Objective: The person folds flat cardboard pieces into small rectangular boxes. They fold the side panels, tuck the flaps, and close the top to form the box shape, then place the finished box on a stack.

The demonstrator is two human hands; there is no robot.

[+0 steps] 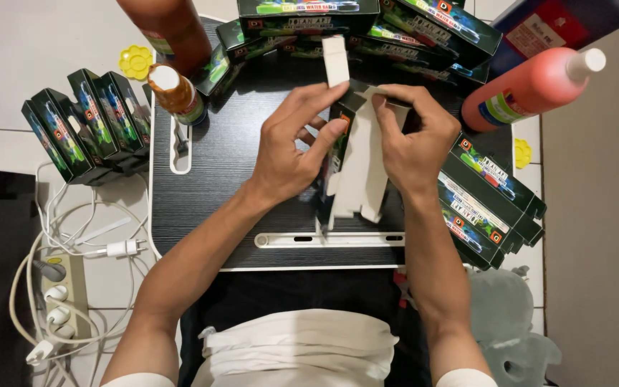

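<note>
Nearest you, your white-clothed lap fills the bottom edge, and both forearms reach up over a small black desk [202,208] with a white rim. To your left, on the tiled floor, lies a power strip [62,290] in a tangle of white cables; its lower end is cut off by the frame.

Your left hand [291,154] and right hand [413,143] meet at the middle of the desk around an unfolded carton [360,175], white inside, dark green and printed outside. Your left fingers are closed on its left edge, thumb on top. Your right fingers are curled over its upper right edge; the fingertips are hidden behind the card. One white flap sticks up beyond your hands.

Right of your right wrist, a stack of flat green cartons [488,204] hangs over the desk edge. Left of the desk, finished green boxes [84,129] stand in a row on the floor.

Farther off, a small orange bottle [177,93] with a white cap stands by a larger brown one, cut off at the top. A red bottle [531,89] lies tilted at the right. More green boxes [367,29] line the far edge, partly out of frame.
</note>
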